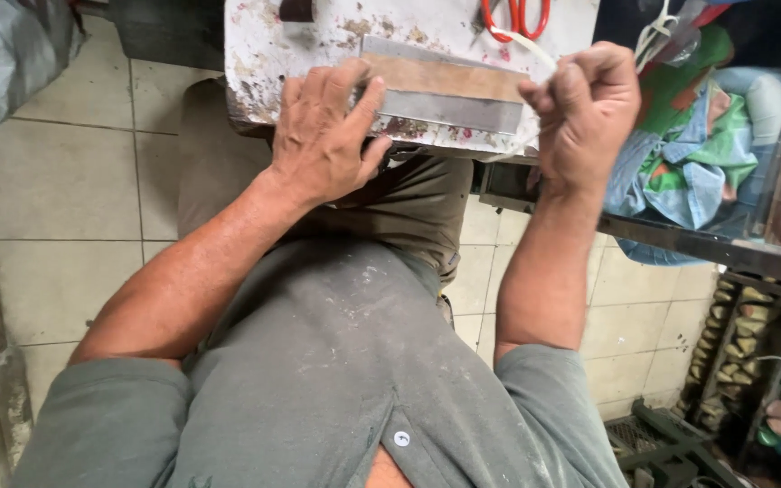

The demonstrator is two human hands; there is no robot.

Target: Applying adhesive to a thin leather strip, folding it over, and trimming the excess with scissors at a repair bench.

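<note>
Head view: the left hand, fingers spread, presses flat on the near left end of a brown strip, whose long axis runs rightward toward the right hand, fisted around a white cord just beyond the strip's far end.

One view only, worn on the head, looking steeply down along the chest and lap. Close to the body: shirt front filling the lower frame, both forearms running upward to the left hand and right hand. Facing the near edge of the stained white board at the top of the frame, its far part cut off. Tiled floor seen at left, cluttered shelves at right. No second view to share anything with.
</note>
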